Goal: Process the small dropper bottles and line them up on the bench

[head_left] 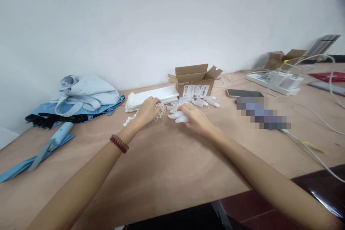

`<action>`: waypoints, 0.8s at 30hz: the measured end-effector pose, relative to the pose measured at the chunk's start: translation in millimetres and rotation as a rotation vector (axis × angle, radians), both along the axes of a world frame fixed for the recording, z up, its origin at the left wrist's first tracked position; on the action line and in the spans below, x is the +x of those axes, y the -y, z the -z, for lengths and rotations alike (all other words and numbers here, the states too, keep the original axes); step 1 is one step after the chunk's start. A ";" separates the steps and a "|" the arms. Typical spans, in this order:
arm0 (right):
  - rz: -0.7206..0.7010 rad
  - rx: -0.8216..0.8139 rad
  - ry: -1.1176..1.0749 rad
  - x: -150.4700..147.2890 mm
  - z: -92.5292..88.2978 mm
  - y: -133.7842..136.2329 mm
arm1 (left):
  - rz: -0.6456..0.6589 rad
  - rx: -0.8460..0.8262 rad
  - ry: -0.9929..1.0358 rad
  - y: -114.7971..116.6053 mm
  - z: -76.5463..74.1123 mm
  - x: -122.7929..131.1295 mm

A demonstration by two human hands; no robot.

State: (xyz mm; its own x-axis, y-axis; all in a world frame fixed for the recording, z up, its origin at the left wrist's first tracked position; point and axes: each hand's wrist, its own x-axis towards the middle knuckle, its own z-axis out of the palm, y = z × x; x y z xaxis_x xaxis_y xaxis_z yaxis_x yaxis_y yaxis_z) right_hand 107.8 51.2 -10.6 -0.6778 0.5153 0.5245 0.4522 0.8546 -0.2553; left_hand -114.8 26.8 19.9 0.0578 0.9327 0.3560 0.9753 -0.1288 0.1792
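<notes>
Left hand (148,110), fingers curled at white cords (162,110); right hand (198,119), fingers bent over translucent pouches (178,115). Cannot tell whether either grips. Both piles toward back edge of table (151,176), before carton (196,90). Best: separate 1 strand gently, pouches uncrushed.

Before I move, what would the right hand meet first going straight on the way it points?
The right hand would most likely meet the small white packets, right at its fingers. The white stack looks next beyond, though depth is hard to judge.
</notes>
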 end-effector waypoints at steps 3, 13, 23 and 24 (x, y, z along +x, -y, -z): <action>0.101 -0.029 -0.057 3.7 1.0 -6.8 | 0.025 0.118 0.066 15.9 19.0 15.5; 0.265 -0.158 -0.155 3.9 21.9 -40.2 | 0.197 0.253 0.085 48.2 56.6 67.9; 0.171 -0.056 -0.093 -0.2 22.7 -41.8 | 0.193 0.312 0.062 4.5 62.3 81.7; 0.169 -0.049 -0.084 0.0 23.8 -42.8 | 0.195 0.304 0.068 1.0 62.5 82.6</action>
State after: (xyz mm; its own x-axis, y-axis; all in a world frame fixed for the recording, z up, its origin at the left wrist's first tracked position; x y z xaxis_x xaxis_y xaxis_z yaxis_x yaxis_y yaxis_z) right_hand 107.8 93.9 -34.3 -0.5343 0.6445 0.5469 0.5639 0.7538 -0.3375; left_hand -32.3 25.8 -42.6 0.1908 0.7577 0.6241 0.9145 -0.3683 0.1676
